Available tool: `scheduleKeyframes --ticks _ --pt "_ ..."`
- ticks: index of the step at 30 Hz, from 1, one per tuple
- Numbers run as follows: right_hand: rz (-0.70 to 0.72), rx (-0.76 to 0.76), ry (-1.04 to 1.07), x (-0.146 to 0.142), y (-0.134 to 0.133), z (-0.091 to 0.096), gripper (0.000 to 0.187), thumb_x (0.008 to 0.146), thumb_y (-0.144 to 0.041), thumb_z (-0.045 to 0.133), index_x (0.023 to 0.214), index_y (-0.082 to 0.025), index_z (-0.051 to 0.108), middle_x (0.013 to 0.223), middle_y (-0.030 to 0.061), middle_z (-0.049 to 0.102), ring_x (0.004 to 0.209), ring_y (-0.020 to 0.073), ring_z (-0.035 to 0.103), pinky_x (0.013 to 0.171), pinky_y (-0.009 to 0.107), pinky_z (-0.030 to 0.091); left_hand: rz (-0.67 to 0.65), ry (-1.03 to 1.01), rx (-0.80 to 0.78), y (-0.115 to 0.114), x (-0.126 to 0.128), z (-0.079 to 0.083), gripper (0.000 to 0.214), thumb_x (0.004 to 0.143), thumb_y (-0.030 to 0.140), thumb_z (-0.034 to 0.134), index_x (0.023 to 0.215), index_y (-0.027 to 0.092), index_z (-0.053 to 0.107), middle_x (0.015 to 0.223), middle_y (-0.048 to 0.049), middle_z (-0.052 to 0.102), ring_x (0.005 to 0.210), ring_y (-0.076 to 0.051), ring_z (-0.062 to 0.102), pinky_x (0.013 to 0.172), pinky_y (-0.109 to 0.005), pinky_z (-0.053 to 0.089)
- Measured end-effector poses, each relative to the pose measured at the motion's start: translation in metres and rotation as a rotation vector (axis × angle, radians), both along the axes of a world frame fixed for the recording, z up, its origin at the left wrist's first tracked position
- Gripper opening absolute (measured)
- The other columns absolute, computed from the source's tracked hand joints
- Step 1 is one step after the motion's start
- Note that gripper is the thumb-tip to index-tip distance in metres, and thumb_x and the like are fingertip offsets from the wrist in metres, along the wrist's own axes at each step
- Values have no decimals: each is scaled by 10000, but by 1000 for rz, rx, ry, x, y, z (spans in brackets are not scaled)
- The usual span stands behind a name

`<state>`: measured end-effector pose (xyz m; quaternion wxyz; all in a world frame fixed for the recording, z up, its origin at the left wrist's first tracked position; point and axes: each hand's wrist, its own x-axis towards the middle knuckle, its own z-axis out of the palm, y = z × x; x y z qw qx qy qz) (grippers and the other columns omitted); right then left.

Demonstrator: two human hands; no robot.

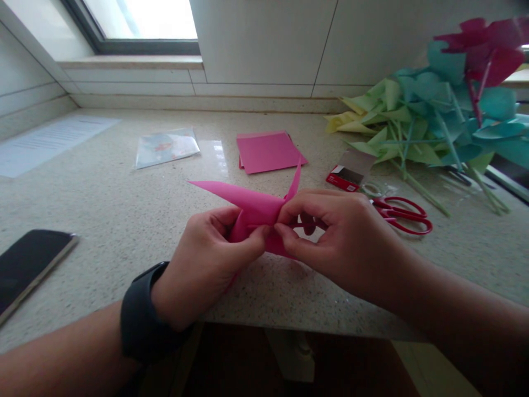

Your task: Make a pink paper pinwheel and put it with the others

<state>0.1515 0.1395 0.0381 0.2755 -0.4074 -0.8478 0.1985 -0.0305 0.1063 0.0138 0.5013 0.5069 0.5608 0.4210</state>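
Note:
A pink folded paper flower [252, 205] with pointed petals is held between my two hands just above the counter. My left hand [209, 248] grips its left side, thumb pressed on the paper. At its middle, my right hand [334, 229] pinches with thumb and finger. A thin dark pink stick [298, 225] runs from the pinch under the right fingers; part of it is hidden. Behind the hands lies a stack of pink paper squares [270, 151]. Red-handled scissors [405, 215] rest right of my right hand, their blades mostly covered.
Paper flowers [446, 121] in green, blue and pink pile up at the right. A small red box [345, 176] and a tape roll [372, 189] lie near the scissors. A clear packet [167, 148], a printed sheet [53, 140] and a phone [31, 267] are on the left.

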Motion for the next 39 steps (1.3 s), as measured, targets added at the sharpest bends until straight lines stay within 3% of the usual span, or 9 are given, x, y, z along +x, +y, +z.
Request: scheduleKeyframes --ticks 17,39 --pt "-18 37 -37 0 -2 -1 77 809 -195 680 733 -192 689 675 -18 668 609 124 570 583 268 360 -51 -57 -51 2 -1 2 152 795 303 736 818 153 731 667 11 662 464 -58 434 421 -160 332" --pt "-41 22 -60 0 -2 -2 61 805 -178 683 758 -192 719 665 -9 685 583 129 574 564 270 355 -66 -11 -83 4 -4 -1 197 810 345 723 861 157 746 630 14 636 443 -63 411 406 -165 306"
